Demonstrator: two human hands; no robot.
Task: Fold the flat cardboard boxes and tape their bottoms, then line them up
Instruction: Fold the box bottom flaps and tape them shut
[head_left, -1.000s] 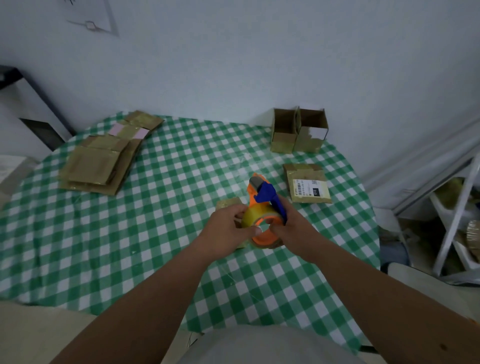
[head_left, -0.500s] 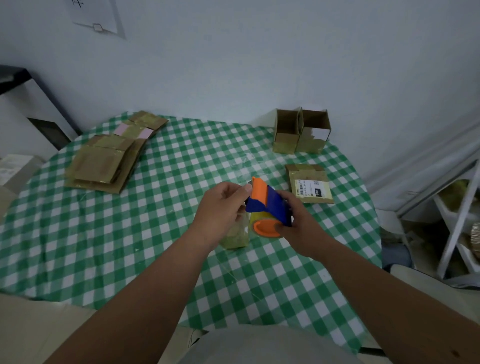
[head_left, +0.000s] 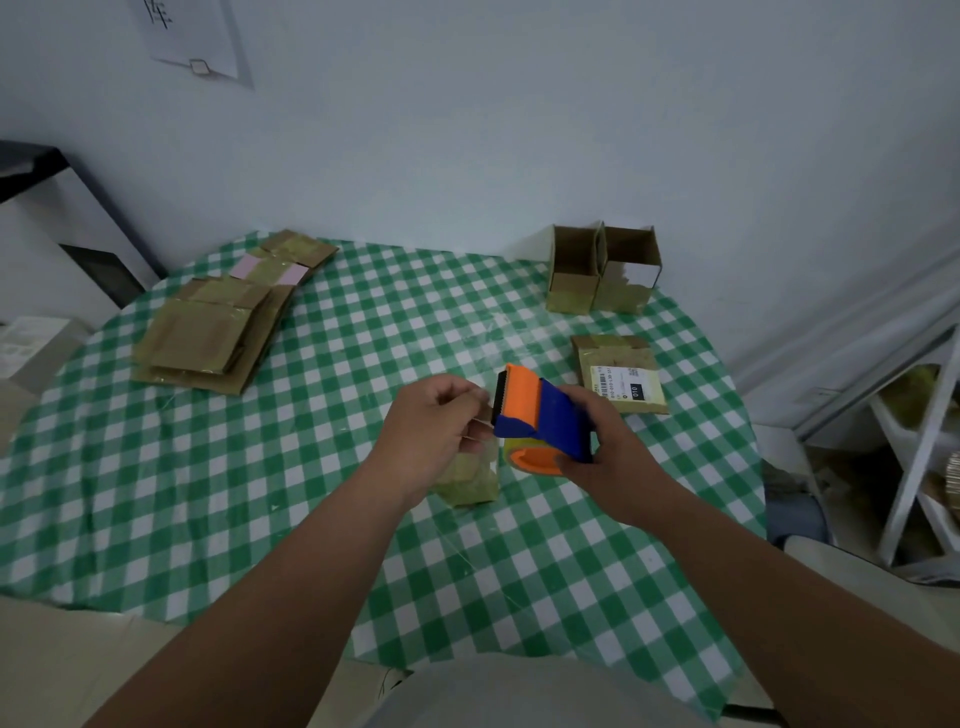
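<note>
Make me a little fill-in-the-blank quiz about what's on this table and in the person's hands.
1. The right hand grips an orange and blue tape ____.
2. The tablecloth is checked white and ____.
3. By the wall, ____ folded boxes stand side by side.
4. The stack of flat boxes lies on the table's ____ side.

Missing words: dispenser; green; two; left
</note>
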